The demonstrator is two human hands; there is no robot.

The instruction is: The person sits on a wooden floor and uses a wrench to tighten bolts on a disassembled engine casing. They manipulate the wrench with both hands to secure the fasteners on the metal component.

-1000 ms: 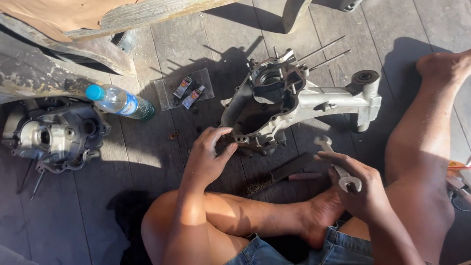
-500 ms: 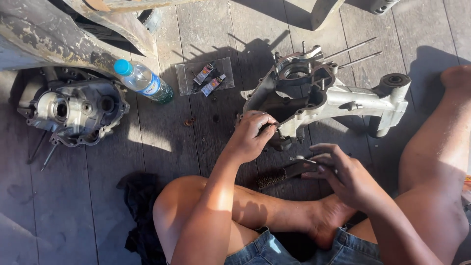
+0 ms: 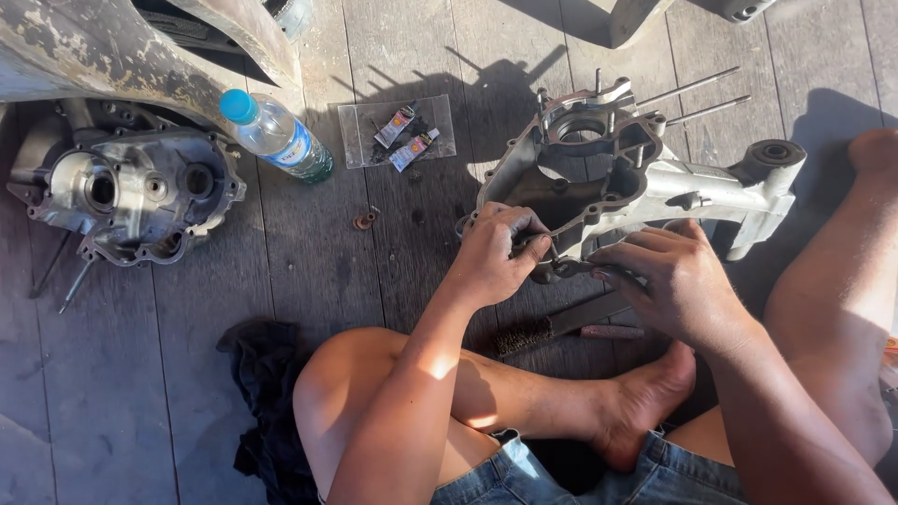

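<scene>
Both hands (image 3: 496, 257) (image 3: 669, 281) grip engine casing (image 3: 636, 173), arm pointing right.

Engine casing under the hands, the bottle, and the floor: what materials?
Engine casing: looks like cast aluminium, dull pale grey, rough unpainted surface with grime; both the left hand and right hand rest on its near edge. Bottle: clear plastic, blue cap, glossy. Floor: weathered wooden planks, grey and unfinished, with visible grain and gaps between the boards.
</scene>
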